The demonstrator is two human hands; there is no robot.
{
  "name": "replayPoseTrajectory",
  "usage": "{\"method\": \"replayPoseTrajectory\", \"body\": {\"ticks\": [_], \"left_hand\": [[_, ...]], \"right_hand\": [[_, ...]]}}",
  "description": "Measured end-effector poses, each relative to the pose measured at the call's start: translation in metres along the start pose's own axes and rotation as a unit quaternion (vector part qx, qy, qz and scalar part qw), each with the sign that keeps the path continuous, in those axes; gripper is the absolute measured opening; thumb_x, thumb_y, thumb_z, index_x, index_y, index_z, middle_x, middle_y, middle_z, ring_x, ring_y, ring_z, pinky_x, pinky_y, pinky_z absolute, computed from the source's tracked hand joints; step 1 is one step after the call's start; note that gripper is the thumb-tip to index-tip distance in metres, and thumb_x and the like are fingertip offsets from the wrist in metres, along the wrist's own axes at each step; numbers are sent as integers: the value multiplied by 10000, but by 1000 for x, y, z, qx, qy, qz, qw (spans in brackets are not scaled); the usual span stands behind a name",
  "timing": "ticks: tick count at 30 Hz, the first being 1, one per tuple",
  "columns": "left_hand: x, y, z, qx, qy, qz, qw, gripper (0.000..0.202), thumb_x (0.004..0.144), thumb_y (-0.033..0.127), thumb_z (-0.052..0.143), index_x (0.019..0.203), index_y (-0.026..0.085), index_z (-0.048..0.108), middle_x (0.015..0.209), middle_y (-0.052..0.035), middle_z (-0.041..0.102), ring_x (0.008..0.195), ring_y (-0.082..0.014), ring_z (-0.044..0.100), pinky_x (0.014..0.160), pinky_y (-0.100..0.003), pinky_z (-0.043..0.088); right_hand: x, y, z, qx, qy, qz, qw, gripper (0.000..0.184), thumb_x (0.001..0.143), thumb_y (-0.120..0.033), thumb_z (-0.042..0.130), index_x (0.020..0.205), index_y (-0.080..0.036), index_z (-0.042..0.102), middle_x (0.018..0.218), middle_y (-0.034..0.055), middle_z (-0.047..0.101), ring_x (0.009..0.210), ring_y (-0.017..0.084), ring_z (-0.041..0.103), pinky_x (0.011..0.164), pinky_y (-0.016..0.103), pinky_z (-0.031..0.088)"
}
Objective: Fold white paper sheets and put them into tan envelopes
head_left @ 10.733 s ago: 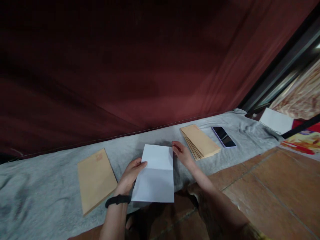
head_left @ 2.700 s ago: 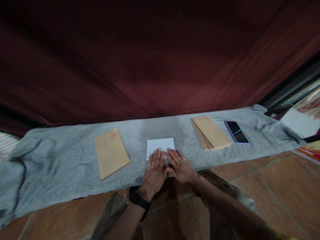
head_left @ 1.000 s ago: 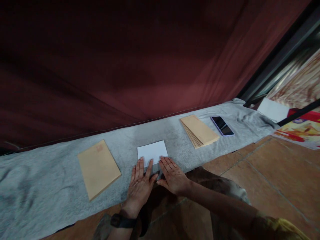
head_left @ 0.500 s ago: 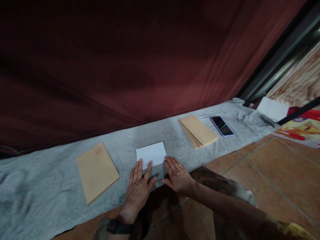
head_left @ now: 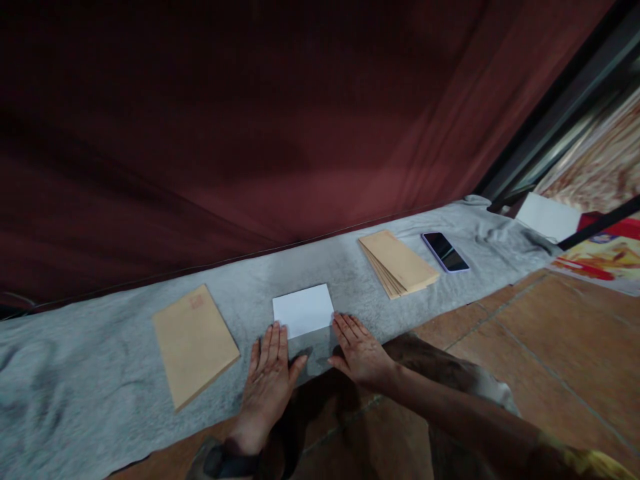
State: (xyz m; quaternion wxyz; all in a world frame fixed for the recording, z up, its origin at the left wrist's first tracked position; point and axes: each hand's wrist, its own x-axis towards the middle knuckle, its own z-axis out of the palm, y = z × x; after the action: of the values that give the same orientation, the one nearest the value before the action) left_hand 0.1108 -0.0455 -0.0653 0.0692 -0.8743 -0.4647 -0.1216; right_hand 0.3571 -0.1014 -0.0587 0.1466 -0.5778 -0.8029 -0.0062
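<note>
A white folded sheet of paper [head_left: 303,308] lies flat on the grey cloth [head_left: 260,277]. At its near left corner, my left hand [head_left: 270,373] rests with fingers stretched out and thumb apart, the fingertips touching the edge. My right hand [head_left: 359,350] lies flat at the near right corner, its fingers straight and side by side, the thumb out. Left of the paper is a stack of brown envelopes [head_left: 195,347] with a red stamp mark. Farther right, several brown envelopes [head_left: 400,260] lie fanned a little.
A phone [head_left: 445,252] in a purple case sits right of the fanned envelopes. Behind the cloth hangs a dark red curtain [head_left: 300,167]. Tiled floor [head_left: 540,347] shows at the near right, with a colourful printed box [head_left: 605,257] beyond a dark bar.
My left hand has slid left along the paper's near edge to its corner, its fingers now closer together. My right hand has barely moved. The paper stays in place.
</note>
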Motion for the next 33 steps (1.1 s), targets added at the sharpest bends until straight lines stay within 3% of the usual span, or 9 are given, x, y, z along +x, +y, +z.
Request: {"method": "replayPoseTrajectory", "body": {"ticks": [4, 7, 13, 22, 27, 33], "left_hand": [[14, 11, -11, -28, 15, -1, 1000, 744, 1001, 495, 327, 1579, 83, 102, 1595, -214, 308, 1497, -314, 262, 1178, -549, 317], [24, 27, -17, -75, -6, 34, 997, 700, 1007, 427, 369, 1584, 130, 106, 1611, -172, 299, 1505, -259, 250, 1187, -486, 344], [26, 44, -11, -96, -30, 73, 992, 681, 991, 381, 425, 1576, 147, 167, 1601, -148, 334, 1501, -249, 260, 1186, -479, 362], [25, 44, -8, -75, -36, 74, 994, 629, 961, 289, 437, 1535, 82, 284, 1575, -164, 380, 1494, -266, 277, 1186, -482, 359], [23, 44, -13, -66, -48, 76, 994, 592, 966, 261, 398, 1523, 83, 310, 1568, -153, 396, 1488, -241, 296, 1195, -462, 346], [15, 39, -18, -78, -59, 46, 994, 643, 967, 346, 431, 1532, 80, 277, 1590, -181, 338, 1486, -269, 298, 1171, -467, 372]], "right_hand": [[0, -1, -1, 6, 1, 1, 1000, 675, 955, -443, 554, 1469, -23, 430, 1543, 232, 384, 1439, 325, 356, 1193, 495, 310], [3, -1, -6, 19, 5, 5, 1000, 636, 966, -436, 537, 1466, -53, 449, 1529, 215, 416, 1424, 314, 382, 1187, 503, 319], [18, 4, -22, 63, 14, 34, 997, 467, 1015, -370, 454, 1399, -119, 548, 1425, 160, 560, 1349, 277, 485, 1156, 490, 380], [37, -8, -14, 105, -11, -40, 994, 553, 1044, -393, 382, 1498, -79, 405, 1543, 141, 426, 1450, 226, 358, 1195, 407, 347], [36, -14, -1, 80, -8, -38, 996, 624, 1042, -434, 367, 1528, -46, 327, 1576, 189, 343, 1482, 254, 291, 1197, 456, 331], [27, -11, 10, 46, -4, -60, 997, 696, 1014, -456, 432, 1544, -36, 270, 1606, 213, 258, 1511, 276, 197, 1207, 486, 297]]}}
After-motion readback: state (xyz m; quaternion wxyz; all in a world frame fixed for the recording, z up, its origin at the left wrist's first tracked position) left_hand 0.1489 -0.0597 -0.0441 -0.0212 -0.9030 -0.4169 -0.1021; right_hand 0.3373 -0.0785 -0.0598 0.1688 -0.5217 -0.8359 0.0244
